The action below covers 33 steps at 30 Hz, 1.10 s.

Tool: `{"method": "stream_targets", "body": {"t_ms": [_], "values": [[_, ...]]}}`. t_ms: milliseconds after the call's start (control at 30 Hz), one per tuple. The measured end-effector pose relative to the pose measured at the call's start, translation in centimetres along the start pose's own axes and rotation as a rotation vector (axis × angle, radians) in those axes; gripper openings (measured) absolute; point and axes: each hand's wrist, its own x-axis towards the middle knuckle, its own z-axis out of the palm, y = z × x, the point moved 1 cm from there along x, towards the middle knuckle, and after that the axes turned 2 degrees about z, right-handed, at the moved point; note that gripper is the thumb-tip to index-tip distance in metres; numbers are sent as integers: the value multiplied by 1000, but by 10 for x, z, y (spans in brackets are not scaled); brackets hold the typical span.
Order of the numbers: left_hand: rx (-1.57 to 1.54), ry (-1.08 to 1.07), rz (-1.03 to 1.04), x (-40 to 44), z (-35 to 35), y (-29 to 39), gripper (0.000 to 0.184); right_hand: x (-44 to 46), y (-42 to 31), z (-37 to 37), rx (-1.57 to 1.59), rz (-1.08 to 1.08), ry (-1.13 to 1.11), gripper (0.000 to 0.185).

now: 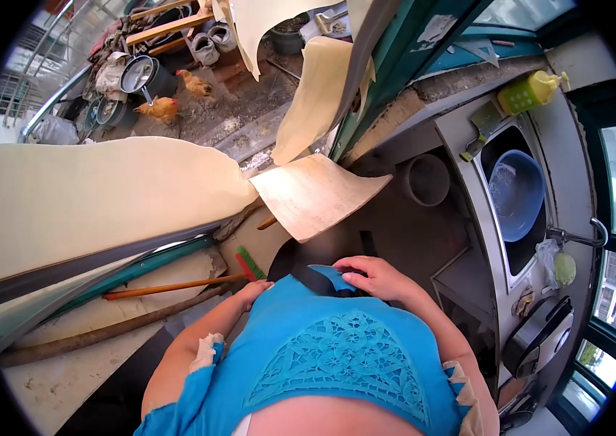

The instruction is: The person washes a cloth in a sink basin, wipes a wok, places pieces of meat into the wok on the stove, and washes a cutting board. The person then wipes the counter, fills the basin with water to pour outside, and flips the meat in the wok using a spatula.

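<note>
My right hand (375, 277) rests at the lower front of the blue top (308, 330), beside a black strap (312, 279). Its thumb and forefinger are apart, with blue cloth between them; no firm grip shows. At the left side of the top, my left hand (252, 293) lies against the cloth. Most of its fingers are hidden, so its grip is unclear. Near it are a long wooden stick (177, 286) and a brush with green and red bristles (250, 263). Ahead of both hands hangs a curved pale sheet (319, 195).
Large cream sheets (104, 196) hang over a rail at the left. To the right, a sink counter (478, 203) holds a blue basin (517, 196), a yellow-green bottle (529, 92) and a faucet (577, 234). A grey bucket (425, 180) stands below. Chickens (159, 109) are outside.
</note>
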Motion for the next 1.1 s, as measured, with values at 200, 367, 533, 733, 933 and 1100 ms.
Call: {"method": "stream_targets", "body": {"t_ms": [200, 367, 533, 733, 933, 1100], "values": [[164, -72, -46, 16, 12, -13, 37, -80, 65, 29, 122, 40, 338, 31], [388, 6, 9, 48, 47, -50, 46, -193, 131, 86, 336, 151, 546, 30], [938, 4, 60, 57, 103, -63, 51, -298, 202, 170, 597, 235, 790, 28], [1315, 13, 180, 25, 257, -38, 51, -371, 241, 257, 934, 163, 1085, 28], [1776, -250, 264, 45, 337, -46, 47, -396, 253, 296, 1050, 114, 1087, 33], [1875, -385, 152, 68, 386, -31, 43, -402, 277, 310, 1144, 140, 1174, 36]]}}
